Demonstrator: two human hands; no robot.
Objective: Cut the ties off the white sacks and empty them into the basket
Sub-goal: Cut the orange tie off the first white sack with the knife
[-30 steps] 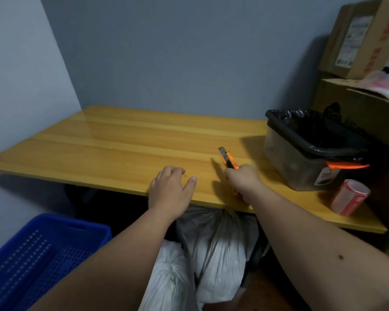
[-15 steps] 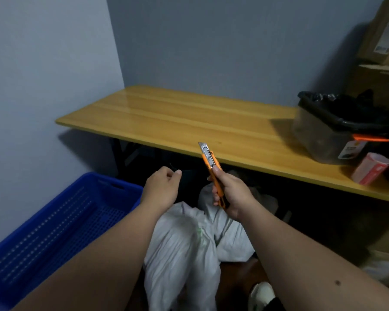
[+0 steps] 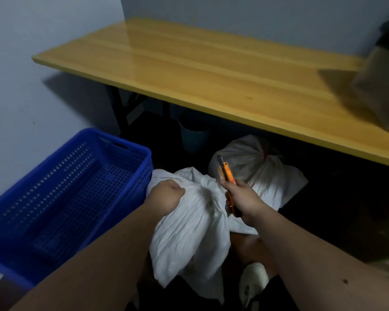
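Though blurred, sack (image 3: 189,223) between hands.

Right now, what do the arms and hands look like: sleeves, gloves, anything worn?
Both forearms are bare up to the frame edge: no sleeves show. The left hand and right hand have no gloves, rings or watch. A small dark mark sits on the right forearm.

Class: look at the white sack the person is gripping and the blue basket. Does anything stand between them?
Nothing visible does. The near white sack, gripped by the left hand, lies right beside the blue basket, whose open top shows nothing covering it.
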